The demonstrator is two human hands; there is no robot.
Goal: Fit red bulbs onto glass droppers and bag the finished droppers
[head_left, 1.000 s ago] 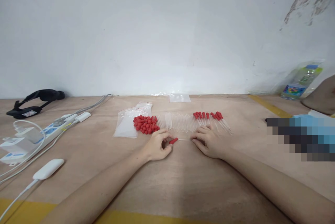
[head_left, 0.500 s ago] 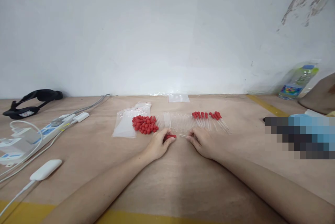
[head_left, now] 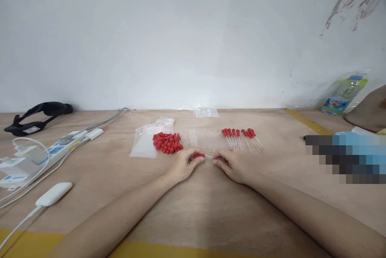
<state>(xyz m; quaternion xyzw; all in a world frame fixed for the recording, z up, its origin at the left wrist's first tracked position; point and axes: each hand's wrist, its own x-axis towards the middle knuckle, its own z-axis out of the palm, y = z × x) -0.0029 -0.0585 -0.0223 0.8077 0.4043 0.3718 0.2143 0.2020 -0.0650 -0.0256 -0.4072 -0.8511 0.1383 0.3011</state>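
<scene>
Plywood runs from the near yellow stripe back to a bare white wall, and both forearms lie flat on it. Between the two hands, just above the board, sits the piece in hand: a red rubber bulb (head_left: 198,155) pinched in the fingertips of the left hand (head_left: 182,165), with a thin clear glass tube (head_left: 209,157) running from it toward the right hand (head_left: 232,165), whose fingertips close on the tube's far end. As I read it, the bulb is being pushed onto the tube; whether it is fully seated I cannot tell, the joint being too small to see. The next move would call for a straight, gentle push along the tube's line, since thin glass snaps if bent. Just beyond the left hand lies a heap of loose red bulbs (head_left: 167,143), beside it a row of bare glass tubes (head_left: 202,139), and right of those a row of finished droppers (head_left: 243,136). Clear zip bags (head_left: 144,141) lie left of the heap. Farther left are a power strip (head_left: 45,154), a white adapter (head_left: 54,194) and a black strap (head_left: 37,112); a bottle (head_left: 345,93) stands far right.
</scene>
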